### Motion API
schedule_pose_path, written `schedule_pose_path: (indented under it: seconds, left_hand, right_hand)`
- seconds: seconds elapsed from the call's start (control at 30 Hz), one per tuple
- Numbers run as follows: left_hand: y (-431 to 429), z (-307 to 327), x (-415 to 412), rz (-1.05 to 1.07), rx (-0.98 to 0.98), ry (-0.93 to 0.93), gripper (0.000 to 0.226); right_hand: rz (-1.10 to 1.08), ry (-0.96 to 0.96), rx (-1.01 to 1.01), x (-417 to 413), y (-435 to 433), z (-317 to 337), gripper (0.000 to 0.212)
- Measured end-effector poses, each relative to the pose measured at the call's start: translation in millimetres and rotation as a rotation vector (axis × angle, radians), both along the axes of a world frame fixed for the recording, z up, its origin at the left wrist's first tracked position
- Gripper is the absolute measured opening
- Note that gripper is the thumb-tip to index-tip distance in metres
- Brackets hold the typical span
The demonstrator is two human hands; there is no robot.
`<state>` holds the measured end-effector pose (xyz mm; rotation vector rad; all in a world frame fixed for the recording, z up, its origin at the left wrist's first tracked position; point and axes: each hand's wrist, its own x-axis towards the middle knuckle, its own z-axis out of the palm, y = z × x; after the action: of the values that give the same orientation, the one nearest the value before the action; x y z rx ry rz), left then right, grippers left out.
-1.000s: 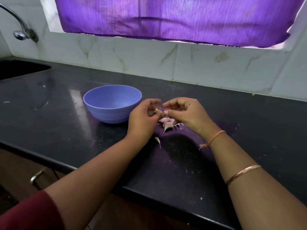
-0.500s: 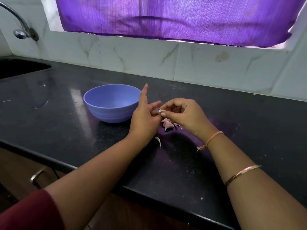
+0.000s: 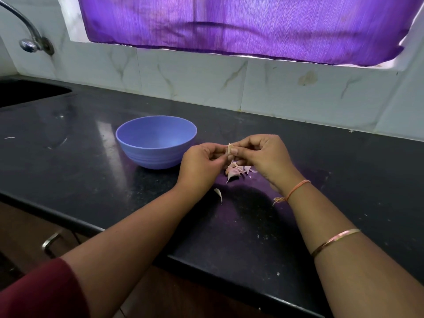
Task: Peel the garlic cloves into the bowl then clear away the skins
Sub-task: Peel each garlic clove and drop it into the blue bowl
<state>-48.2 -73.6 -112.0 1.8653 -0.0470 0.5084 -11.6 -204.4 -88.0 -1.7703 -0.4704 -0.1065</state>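
Between your hands, just above the bench [image 3: 80,145], lies the work. Your right fingers [image 3: 234,152] pinch a clove [image 3: 229,148] between thumb and forefinger, and a flap of papery skin stands up from it. Your left hand [image 3: 202,166] is curled in from the opposite side and pinches the same clove lower down; the exact contact is partly hidden. Judgement: one hand anchors while the other tears, which is why both close on so small a thing.

Your right hand [image 3: 268,157] hovers directly over the pile [image 3: 236,172] of unpeeled cloves and shed scraps, so that falling skin lands in one place. One stray skin [image 3: 219,195] lies apart, nearer you, and will need collecting.

The bowl [image 3: 151,157] stands upright just left of your left hand, close enough for a short drop. No peeled clove shows in the visible part of its inside.

Assessment: peeling is at an early stage, and clearing is not yet begun. Risk noted: light skins may drift off the dark bench unnoticed.
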Motion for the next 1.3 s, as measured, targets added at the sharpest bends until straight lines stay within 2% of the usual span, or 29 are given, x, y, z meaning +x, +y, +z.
schedule_pose_path:
  seconds: [0.3,0.43,0.6,0.8,0.97,1.2,1.3]
  left_hand:
    - [0.0,3.0,-2.3,0.020,0.063,0.001,0.015]
    - [0.6,3.8,-3.9,0.025,0.037,-0.008,0.015]
    - [-0.6,1.4,-1.8,0.008,0.059,-0.029,0.033]
    - [-0.4,1.9,-3.4,0.044,0.144,-0.104,0.021]
    - [0.5,2.5,-3.4,0.100,0.146,-0.082,0.015]
    - [0.8,-0.3,0.0,0.112,0.064,-0.017,0.010]
    - [4.9,-2.1,1.1,0.136,0.141,0.008,0.016]
  right_hand:
    - [-0.105,-0.088,-0.154,-3.3,4.4,4.0,0.005]
    - [-0.136,-0.112,-0.148,-4.5,7.9,4.0,0.004]
    - [-0.119,-0.056,-0.092,-4.4,8.2,2.9,0.004]
    - [-0.156,-0.113,-0.142,-6.0,12.1,1.7,0.004]
    - [-0.208,-0.167,-0.187,-7.1,13.2,3.1,0.010]
    - [-0.230,-0.072,-0.066,-2.7,11.0,-0.6,0.014]
    - [-0.248,-0.044,-0.072,2.2,4.5,-2.4,0.013]
